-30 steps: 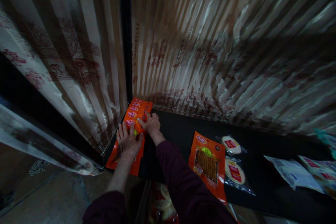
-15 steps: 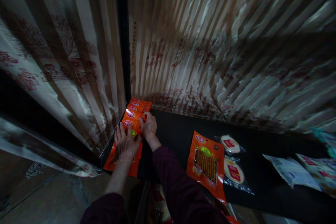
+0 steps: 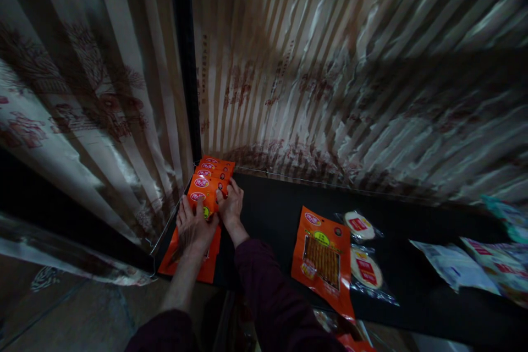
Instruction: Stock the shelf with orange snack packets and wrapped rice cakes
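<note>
Orange packs (image 3: 212,187), overlapped, at left end of shelf (image 3: 264,209).
Left hand (image 3: 196,229) lies spread on top, no grip seen; right hand (image 3: 231,205) half-curled at their right edge, grip unclear. Likely light, pliable, slick; best taken by side edges.

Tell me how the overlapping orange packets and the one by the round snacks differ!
The overlapping packets partly cover each other; the single packet lies uncovered. Left hand and right hand touch the overlapping packets, not the single packet. Both are orange with oval logos.
</note>
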Available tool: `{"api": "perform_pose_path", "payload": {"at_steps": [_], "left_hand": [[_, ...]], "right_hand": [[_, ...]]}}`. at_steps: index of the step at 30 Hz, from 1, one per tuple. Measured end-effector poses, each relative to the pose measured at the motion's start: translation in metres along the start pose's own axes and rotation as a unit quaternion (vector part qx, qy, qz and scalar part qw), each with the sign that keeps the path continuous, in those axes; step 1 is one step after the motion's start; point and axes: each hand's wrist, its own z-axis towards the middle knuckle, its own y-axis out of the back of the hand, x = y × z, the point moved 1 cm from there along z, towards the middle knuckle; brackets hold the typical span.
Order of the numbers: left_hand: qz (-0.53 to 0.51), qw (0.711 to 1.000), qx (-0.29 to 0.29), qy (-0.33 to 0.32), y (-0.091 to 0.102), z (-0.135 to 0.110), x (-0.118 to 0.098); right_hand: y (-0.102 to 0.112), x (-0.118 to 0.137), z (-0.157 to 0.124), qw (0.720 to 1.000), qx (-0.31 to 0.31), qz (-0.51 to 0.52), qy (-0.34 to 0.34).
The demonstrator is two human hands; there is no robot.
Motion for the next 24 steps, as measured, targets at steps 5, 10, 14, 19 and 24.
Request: {"api": "perform_pose_path", "payload": {"at_steps": [5,10,14,19,24], "left_hand": [[-0.012,0.999,0.028,0.022,0.0027,0.0041,0.0005],[-0.015,0.999,0.026,0.018,0.0033,0.0069,0.0017],[-0.026,0.999,0.027,0.02,0.0041,0.0078,0.003],[-0.024,0.999,0.041,0.016,0.0074,0.0083,0.0026],[-0.015,0.999,0.044,0.027,0.0103,0.0086,0.0015]], "right_hand": [[-0.0022,-0.0005,-0.0007,0.999,-0.025,0.015,-0.017],[-0.0015,-0.0009,0.0032,0.998,-0.021,0.021,-0.05],[-0.0012,0.0003,0.0043,0.997,0.004,-0.008,-0.074],[-0.0032,0.004,0.0015,0.997,-0.006,-0.022,-0.069],[-0.0054,0.0049,-0.0003,0.998,-0.01,-0.002,-0.067]]}}
